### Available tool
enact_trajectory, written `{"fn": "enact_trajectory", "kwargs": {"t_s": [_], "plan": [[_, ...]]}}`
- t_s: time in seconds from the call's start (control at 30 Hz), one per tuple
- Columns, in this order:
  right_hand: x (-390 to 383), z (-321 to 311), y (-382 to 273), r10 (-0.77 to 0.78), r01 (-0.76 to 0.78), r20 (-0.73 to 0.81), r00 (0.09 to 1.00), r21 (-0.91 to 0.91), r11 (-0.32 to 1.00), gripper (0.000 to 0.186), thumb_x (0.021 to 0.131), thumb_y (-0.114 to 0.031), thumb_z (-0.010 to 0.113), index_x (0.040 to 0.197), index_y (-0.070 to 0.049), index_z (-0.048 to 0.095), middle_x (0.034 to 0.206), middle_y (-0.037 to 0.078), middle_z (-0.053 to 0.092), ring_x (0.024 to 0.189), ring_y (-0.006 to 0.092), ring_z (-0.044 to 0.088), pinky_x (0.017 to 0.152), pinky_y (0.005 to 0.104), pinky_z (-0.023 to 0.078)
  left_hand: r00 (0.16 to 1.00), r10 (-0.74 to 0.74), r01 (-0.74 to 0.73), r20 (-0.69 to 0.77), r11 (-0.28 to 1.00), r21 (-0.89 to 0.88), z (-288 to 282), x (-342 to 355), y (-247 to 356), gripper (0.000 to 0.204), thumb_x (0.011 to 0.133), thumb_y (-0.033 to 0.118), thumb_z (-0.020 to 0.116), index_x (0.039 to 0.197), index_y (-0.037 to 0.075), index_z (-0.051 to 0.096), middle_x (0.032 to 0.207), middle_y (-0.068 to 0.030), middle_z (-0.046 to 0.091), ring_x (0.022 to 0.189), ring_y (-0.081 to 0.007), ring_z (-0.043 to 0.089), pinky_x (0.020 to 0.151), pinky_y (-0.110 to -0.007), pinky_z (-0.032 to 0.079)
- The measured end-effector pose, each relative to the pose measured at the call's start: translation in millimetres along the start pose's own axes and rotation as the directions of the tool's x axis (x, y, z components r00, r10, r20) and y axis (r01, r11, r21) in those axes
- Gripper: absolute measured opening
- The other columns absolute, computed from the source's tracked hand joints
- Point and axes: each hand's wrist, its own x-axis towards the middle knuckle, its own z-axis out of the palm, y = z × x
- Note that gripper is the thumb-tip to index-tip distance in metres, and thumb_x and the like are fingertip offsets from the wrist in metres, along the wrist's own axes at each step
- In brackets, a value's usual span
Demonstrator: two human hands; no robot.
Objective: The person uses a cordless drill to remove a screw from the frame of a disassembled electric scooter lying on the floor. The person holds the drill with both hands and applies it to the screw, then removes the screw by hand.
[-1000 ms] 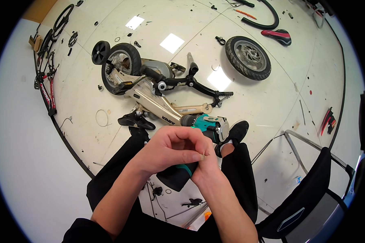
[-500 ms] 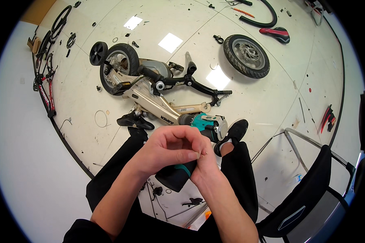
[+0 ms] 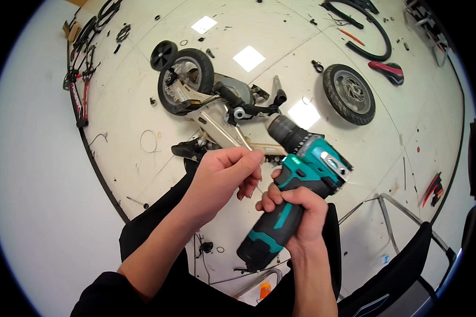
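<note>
Pale glossy floor (image 3: 277, 61) forms the background. At far left lies a red bicycle frame (image 3: 78, 103); next, a gold-coloured frame (image 3: 212, 127) rests on its side. Nearer, the left hand (image 3: 222, 177) presses thumb and forefinger together, whether around anything cannot be told. To its right, the right hand (image 3: 305, 211) wraps its fingers round a teal-and-black drill (image 3: 318, 158), chuck (image 3: 286, 131) aimed far left. Beyond, at right, lies a detached wheel (image 3: 349, 94).

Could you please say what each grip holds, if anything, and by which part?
The right grip holds the teal drill by its handle; whether the left grip pinches anything small cannot be told.
</note>
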Motion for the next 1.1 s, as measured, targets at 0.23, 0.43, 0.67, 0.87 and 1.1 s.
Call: {"fn": "enact_trajectory", "kwargs": {"t_s": [0.23,0.43,0.67,0.87,1.1], "plan": [[-1,-6,4,-0.012,0.012,0.207,0.978,0.005,1.000,0.038,0.069,-0.012,0.055,0.104,0.004,0.051,0.065,0.011,0.053,0.058,0.0242,0.058,0.071,0.0419,0.051,0.997,0.007,-0.004,-0.073,0.999,0.034,2,11,-7,0.026,0.096,0.022,0.054,0.089,-0.001,0.064,0.071,-0.0039,0.060,0.059,-0.0079,0.054,0.054,-0.022,0.043],[-1,-1,8,0.033,-0.028,0.187,0.982,-0.026,0.999,0.040,0.066,-0.017,0.056,0.101,0.002,0.053,0.062,0.006,0.049,0.054,0.0203,0.053,0.068,0.0394,0.049,0.999,0.003,-0.001,-0.049,0.999,0.037,3,15,-10,0.023,0.097,0.019,0.051,0.092,0.000,0.063,0.071,-0.0034,0.059,0.062,-0.0070,0.054,0.055,-0.021,0.042],[2,-6,7,0.031,-0.009,0.198,0.980,-0.107,0.994,0.037,0.069,-0.015,0.055,0.102,0.003,0.053,0.064,0.008,0.051,0.057,0.0206,0.055,0.071,0.0399,0.050,0.999,-0.004,0.006,-0.037,0.999,0.039,1,19,-14,0.023,0.098,0.018,0.049,0.094,0.000,0.062,0.068,-0.0042,0.059,0.060,-0.0072,0.053,0.056,-0.022,0.042],[3,-9,8,0.033,-0.025,0.233,0.972,-0.040,0.999,0.035,0.072,-0.011,0.055,0.102,0.005,0.053,0.066,0.011,0.055,0.059,0.0223,0.059,0.074,0.0405,0.052,0.998,-0.005,0.007,-0.059,1.000,0.026,2,20,-16,0.023,0.098,0.018,0.048,0.095,-0.001,0.062,0.067,-0.0047,0.059,0.058,-0.0077,0.053,0.055,-0.023,0.042],[3,-9,9,0.032,-0.027,0.237,0.971,-0.024,0.999,0.031,0.073,-0.011,0.054,0.100,0.004,0.052,0.067,0.011,0.056,0.060,0.0214,0.059,0.074,0.0396,0.052,0.994,0.005,-0.005,-0.108,1.000,-0.004,6,19,-17,0.024,0.098,0.020,0.049,0.093,0.000,0.061,0.063,-0.0044,0.056,0.056,-0.0093,0.053,0.053,-0.023,0.042]]}}
